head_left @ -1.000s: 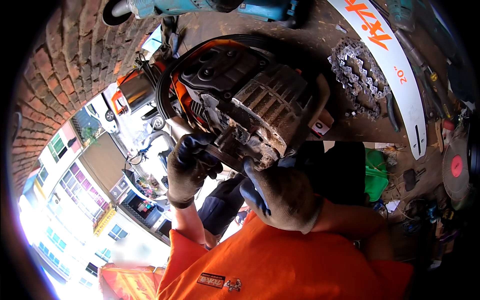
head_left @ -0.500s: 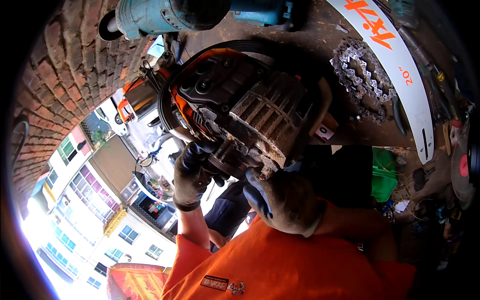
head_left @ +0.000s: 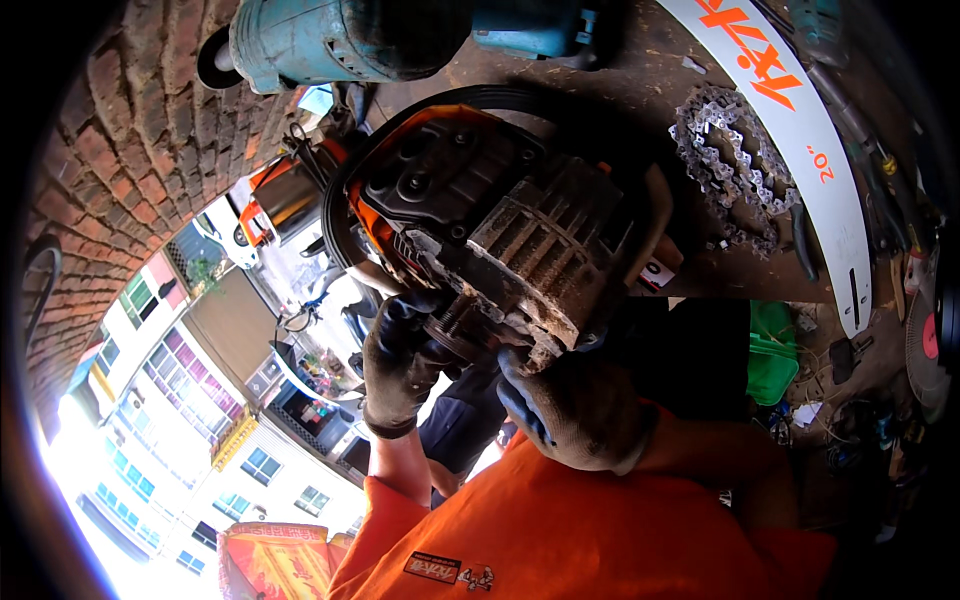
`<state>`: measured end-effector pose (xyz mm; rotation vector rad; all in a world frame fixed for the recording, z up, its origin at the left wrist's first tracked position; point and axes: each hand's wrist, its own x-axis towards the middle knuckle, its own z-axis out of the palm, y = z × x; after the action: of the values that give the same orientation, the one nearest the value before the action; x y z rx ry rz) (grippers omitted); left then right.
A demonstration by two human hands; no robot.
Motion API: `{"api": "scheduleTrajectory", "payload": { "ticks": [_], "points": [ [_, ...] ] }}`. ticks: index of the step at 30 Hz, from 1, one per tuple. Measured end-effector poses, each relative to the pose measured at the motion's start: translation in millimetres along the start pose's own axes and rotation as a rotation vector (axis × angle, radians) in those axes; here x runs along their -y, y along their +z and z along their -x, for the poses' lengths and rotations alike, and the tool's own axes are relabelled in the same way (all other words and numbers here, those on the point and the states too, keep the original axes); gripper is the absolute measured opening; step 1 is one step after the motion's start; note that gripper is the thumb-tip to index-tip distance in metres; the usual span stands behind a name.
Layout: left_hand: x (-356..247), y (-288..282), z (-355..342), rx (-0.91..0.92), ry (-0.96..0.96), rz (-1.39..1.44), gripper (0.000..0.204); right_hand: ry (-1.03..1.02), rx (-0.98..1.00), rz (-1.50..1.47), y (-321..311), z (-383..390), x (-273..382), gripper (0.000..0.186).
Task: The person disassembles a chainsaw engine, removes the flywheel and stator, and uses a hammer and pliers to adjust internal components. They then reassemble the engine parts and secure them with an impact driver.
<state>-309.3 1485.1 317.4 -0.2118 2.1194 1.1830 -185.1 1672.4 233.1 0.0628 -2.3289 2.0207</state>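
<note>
A grimy chainsaw body (head_left: 450, 185) with orange casing, a black top cover and a dirt-caked finned metal housing (head_left: 540, 245) lies tilted in front of me. My left hand (head_left: 405, 355), in a dark-coated glove, has its fingers curled around a ridged round part (head_left: 455, 330) at the body's lower side. My right hand (head_left: 575, 410), in a similar glove, grips the lower metal end of the body below the housing, its thumb pointing up. The fingertips of both hands are partly hidden by the saw and shadow.
A teal power tool (head_left: 350, 40) sits above the saw. A chain (head_left: 735, 155), white guide bar (head_left: 810, 160) and hand tools (head_left: 885, 190) lie rightward on the workbench (head_left: 640, 95). A green container (head_left: 770, 355) is below. A brick wall (head_left: 120, 150) stands left; someone's dark-clothed legs (head_left: 450, 430) appear beyond my arms.
The saw, both hands and the surroundings sit slightly lower and further right in the picture than before. Both hands stay on the lower part of the saw.
</note>
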Motion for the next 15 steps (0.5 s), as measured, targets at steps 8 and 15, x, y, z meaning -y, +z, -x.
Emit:
{"api": "scheduleTrajectory", "payload": {
  "ticks": [8,15],
  "points": [
    [5,9,3,-0.056,0.004,0.266,0.067,-0.034,-0.067,0.091,6,-2,-6,0.028],
    [9,4,5,-0.049,0.043,0.182,0.052,-0.110,-0.088,-0.050,10,4,-6,0.037]
  ]
}}
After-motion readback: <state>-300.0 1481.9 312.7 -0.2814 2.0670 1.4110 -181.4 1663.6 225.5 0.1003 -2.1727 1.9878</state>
